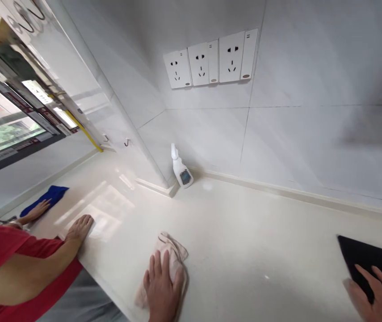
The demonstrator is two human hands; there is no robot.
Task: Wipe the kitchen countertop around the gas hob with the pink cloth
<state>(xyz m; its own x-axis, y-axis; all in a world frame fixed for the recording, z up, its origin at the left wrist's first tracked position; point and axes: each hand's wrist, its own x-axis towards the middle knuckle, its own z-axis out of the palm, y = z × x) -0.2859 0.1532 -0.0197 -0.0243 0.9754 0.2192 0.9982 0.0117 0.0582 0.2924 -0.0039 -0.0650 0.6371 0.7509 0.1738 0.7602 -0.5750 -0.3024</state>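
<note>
My left hand (164, 286) presses down on a bunched beige cloth (170, 247), with the fingers over it and the thumb along its right side. The cloth lies on the pale countertop (244, 250). At the lower right, my right hand (380, 293) rests with its fingers apart on a flat black panel (371, 257), whose kind I cannot make out. The frame cuts off part of that hand and of the panel. Beyond my left hand, a white spray bottle (180, 167) stands in the corner by the wall, touched by neither hand.
On the left, a person in a red top (33, 255) leans over the counter, one hand (79, 227) flat on it and the other on a blue cloth (52, 195). A wall corner (169, 190) juts out beside the bottle. Power sockets (211, 62) line the tiled wall.
</note>
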